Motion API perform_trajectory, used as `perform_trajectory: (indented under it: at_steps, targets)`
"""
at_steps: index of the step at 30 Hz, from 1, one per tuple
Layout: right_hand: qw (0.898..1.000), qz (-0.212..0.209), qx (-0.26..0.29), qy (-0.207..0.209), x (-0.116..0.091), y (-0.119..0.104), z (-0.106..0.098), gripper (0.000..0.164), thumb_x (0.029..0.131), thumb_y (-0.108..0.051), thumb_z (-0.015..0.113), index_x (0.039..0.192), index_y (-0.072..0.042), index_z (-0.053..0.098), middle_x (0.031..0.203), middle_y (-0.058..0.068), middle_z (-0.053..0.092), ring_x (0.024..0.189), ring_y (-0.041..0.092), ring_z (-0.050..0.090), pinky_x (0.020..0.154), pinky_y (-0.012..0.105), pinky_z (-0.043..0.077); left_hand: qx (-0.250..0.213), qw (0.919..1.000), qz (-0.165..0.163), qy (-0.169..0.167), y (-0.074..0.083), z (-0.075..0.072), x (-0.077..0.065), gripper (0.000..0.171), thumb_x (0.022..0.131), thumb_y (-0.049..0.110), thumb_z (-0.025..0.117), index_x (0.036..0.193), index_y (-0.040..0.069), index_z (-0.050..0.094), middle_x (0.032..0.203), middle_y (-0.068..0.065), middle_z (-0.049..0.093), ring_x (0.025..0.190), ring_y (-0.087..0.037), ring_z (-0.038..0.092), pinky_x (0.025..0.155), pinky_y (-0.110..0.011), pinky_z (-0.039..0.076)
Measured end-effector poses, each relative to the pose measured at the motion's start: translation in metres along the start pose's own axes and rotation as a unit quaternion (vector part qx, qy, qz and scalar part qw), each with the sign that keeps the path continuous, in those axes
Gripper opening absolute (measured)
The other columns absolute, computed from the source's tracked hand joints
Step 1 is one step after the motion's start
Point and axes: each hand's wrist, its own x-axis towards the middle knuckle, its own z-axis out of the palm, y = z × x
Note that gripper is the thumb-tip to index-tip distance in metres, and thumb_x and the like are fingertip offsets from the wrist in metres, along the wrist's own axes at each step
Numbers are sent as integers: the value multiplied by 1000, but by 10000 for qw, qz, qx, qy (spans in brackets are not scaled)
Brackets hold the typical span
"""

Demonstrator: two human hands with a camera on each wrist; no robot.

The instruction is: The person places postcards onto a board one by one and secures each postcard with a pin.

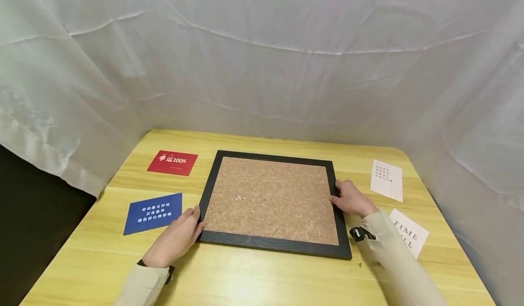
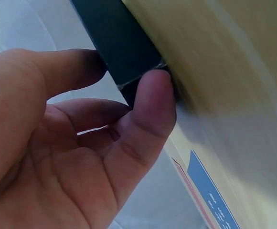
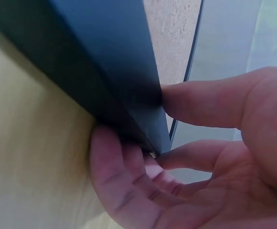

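Grip is two-handed: left hand point(image 1: 176, 238) and right hand point(image 1: 353, 199) are both clamped on one framed cork board point(image 1: 274, 197), which sits between them, low over the table point(image 1: 254, 281). Left hand pinches the left edge close to the near corner; right hand pinches the right edge, farther up from its near corner. Right wrist view: thumb on the face side, fingers tucked under. Whether the whole underside rests on the wood, cannot tell.

Counts, left to right. Four cards in all, two on either side of the grip. Beyond the left hand, off to its left: one red card point(image 1: 173, 163), white print, "100%" legible. Nearer, just left of the same hand: one blue card point(image 1: 153, 214), three lines of white characters. Between the hands: one black frame point(image 1: 278, 244), cork face up, a few white flecks point(image 1: 240, 198) left of middle. Beyond the right hand, to its right: one pale card point(image 1: 386, 180), small print. Right of the right wrist: one white card point(image 1: 411, 233), "TIME" readable.

In the way: right sleeve point(image 1: 397, 251) crosses the white card's near left part, so its second line shows only partly. Two black wrist bands, one per arm. Beyond the grip hangs a pale curtain point(image 1: 262, 69).
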Motion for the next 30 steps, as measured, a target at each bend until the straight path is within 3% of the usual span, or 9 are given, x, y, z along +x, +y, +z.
perform_trajectory:
  at_steps: [4, 7, 11, 16, 19, 25, 30]
  targets:
    - [9996, 16, 296, -17, -1, 2, 2, 30, 99, -4, 62, 124, 13, 60, 104, 26, 73, 73, 18, 60, 72, 32, 47, -67, 9999, -139, -31, -3, 2, -1, 45, 104, 13, 61, 137, -17, 55, 111, -23, 67, 82, -20, 66, 70, -34, 58]
    - [9988, 85, 491, -37, 1, 6, 1, 40, 100, -7, 63, 134, 13, 57, 112, 28, 73, 82, 21, 66, 76, 33, 50, -129, 9997, -214, -35, -4, 2, -2, 47, 104, 14, 60, 138, -17, 54, 116, -27, 66, 88, -25, 68, 73, -37, 59]
    - [9952, 504, 820, -162, 2, 11, -3, 60, 102, -14, 63, 148, 17, 40, 124, 32, 67, 96, 25, 69, 79, 36, 56, -183, 9995, -250, -54, -4, 2, -2, 48, 105, 15, 60, 140, -17, 53, 122, -30, 65, 100, -32, 71, 81, -42, 61]
    - [9823, 1120, 1489, -172, 3, 15, -14, 68, 105, -19, 59, 154, 17, 29, 133, 35, 52, 83, 21, 67, 75, 36, 61, -253, 9992, -303, -70, -4, 3, -2, 50, 106, 17, 59, 141, -17, 52, 128, -31, 63, 112, -39, 69, 89, -48, 60]
    - [9785, 1195, 1679, -49, 8, 17, -18, 67, 106, -20, 58, 155, 15, 30, 138, 33, 49, 89, 21, 67, 80, 34, 62, -298, 9991, -299, -55, -5, 4, -2, 50, 105, 18, 59, 141, -16, 52, 126, -30, 64, 111, -38, 69, 88, -47, 60]
    - [9739, 1186, 1918, 258, 17, 23, -19, 63, 107, -19, 56, 156, 13, 31, 144, 33, 47, 123, 37, 62, 89, 32, 61, -355, 9989, -307, -76, -5, 5, -2, 49, 104, 18, 61, 140, -15, 53, 119, -25, 66, 100, -29, 70, 81, -42, 60]
    - [9678, 1331, 2082, 475, 22, 26, -15, 59, 108, -17, 53, 154, 14, 33, 145, 34, 48, 130, 41, 58, 91, 32, 61, -350, 9988, -314, -110, -5, 3, -1, 50, 104, 18, 62, 141, -15, 53, 117, -23, 66, 94, -23, 68, 76, -37, 58]
